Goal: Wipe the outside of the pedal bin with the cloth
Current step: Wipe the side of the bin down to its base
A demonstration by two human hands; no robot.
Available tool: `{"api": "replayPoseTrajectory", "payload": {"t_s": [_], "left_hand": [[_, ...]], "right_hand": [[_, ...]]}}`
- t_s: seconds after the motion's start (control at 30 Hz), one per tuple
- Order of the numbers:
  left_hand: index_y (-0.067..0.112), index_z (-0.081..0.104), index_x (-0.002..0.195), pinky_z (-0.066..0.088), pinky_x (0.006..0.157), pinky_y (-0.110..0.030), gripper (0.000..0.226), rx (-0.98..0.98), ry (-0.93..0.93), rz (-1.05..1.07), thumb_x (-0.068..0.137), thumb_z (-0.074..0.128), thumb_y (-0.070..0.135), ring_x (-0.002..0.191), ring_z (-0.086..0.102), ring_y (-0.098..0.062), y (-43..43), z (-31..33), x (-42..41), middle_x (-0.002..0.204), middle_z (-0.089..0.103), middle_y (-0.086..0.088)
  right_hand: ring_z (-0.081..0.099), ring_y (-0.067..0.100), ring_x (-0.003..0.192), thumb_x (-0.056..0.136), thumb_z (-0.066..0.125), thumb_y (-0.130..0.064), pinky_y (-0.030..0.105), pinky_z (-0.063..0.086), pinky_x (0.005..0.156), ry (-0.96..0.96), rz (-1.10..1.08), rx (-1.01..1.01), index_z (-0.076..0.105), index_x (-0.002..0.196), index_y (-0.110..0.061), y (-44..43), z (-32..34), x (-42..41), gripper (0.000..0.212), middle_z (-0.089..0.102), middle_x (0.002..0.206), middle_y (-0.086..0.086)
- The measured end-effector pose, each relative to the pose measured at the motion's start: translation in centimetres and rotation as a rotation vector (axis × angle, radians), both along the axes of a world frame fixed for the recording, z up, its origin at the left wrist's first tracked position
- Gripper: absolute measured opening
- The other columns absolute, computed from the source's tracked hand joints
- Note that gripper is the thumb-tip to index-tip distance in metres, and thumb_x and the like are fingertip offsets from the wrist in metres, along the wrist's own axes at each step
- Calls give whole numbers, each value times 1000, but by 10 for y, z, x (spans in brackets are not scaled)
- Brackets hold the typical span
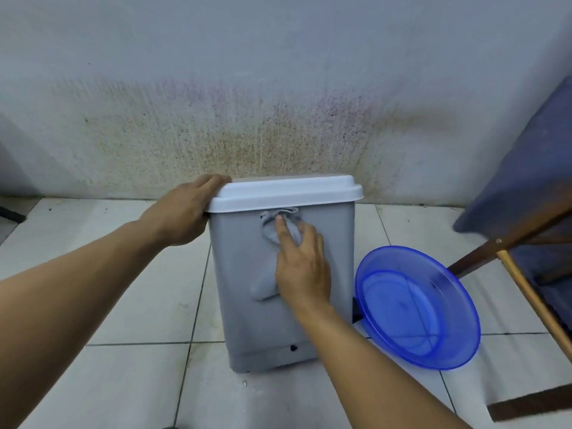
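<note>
A grey pedal bin (241, 267) with a white lid (288, 193) stands upright on the tiled floor, close to the wall. My left hand (182, 209) grips the lid's left edge, fingers curled over its top. My right hand (300, 261) presses a grey cloth (272, 233) flat against the bin's near face, just under the lid, with fingers stretched out. Part of the cloth hangs out below the palm at the left. The cloth's colour nearly matches the bin.
A blue translucent plastic basin (418, 308) lies tilted on the floor right beside the bin. A dark wooden frame with blue fabric (526, 181) and a pale wooden stick (532, 298) stand at the right. A stained wall (278, 103) rises behind the bin.
</note>
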State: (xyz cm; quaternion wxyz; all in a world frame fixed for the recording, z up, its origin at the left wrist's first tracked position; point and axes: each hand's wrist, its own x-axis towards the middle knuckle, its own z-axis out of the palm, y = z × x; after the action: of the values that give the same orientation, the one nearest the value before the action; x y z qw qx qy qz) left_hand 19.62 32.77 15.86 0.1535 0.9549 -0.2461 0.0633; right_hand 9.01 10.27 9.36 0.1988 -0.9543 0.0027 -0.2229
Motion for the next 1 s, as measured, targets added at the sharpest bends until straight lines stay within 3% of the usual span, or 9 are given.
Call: {"api": "replayPoseTrajectory", "payload": {"t_s": [0.17,0.27,0.33,0.4,0.5,0.67,0.77,0.87,1.0], "left_hand": [[28,37,147,46,77,-42,72,9,22,22,85,54,-3,106,58,-36,-1,-1,3,148,47,2],[29,36,147,48,81,-45,73,11,17,25,85,54,-3,108,59,-38,0,-3,4,148,48,1],[31,37,146,49,82,-46,73,5,13,9,84,54,-3,108,59,-40,1,-3,2,148,48,0],[47,37,140,49,81,-46,79,0,21,-23,82,55,-5,108,60,-40,1,-1,1,145,49,0],[63,27,125,47,79,-43,89,-7,28,-46,79,57,-7,106,60,-40,1,1,1,142,51,0],[60,31,127,48,79,-46,86,1,10,-19,79,58,-6,104,60,-43,-1,0,3,141,53,-2],[55,37,131,49,78,-48,84,8,20,-10,79,59,-7,104,61,-44,-1,1,2,139,53,-2],[67,28,121,47,77,-46,91,5,13,-14,78,59,-7,103,61,-43,-2,3,-2,140,52,-1],[70,27,120,47,78,-47,92,-2,7,-15,79,60,-6,103,61,-44,-3,4,-3,141,52,-2]], "right_hand": [[57,30,107,94,57,-10,31,48,80,-60,-421,606,46,148,-28,-45,-19,-21,58,49,124,9],[55,32,110,94,57,-10,34,42,88,-31,-548,763,44,148,-32,-55,5,-4,60,53,122,13],[54,30,110,97,52,-15,30,39,85,12,-552,789,49,143,-31,-61,27,16,48,53,122,13],[53,29,113,98,45,-18,32,39,82,28,-510,811,56,131,-24,-63,41,31,36,54,121,11],[52,28,111,99,40,-18,30,35,77,71,-514,778,54,135,-26,-65,35,31,39,54,117,8],[43,21,86,99,40,-20,30,33,73,209,-650,752,54,137,-22,-78,-30,-11,40,58,112,13],[43,19,89,99,41,-17,30,33,75,257,-693,780,55,137,-25,-76,-62,-44,41,59,117,12],[38,19,89,101,40,-18,32,34,78,332,-759,807,55,137,-19,-73,-81,-69,39,55,122,16],[46,21,84,101,41,-20,32,38,74,438,-819,798,61,125,-15,-74,-104,-88,31,57,111,16]]}}
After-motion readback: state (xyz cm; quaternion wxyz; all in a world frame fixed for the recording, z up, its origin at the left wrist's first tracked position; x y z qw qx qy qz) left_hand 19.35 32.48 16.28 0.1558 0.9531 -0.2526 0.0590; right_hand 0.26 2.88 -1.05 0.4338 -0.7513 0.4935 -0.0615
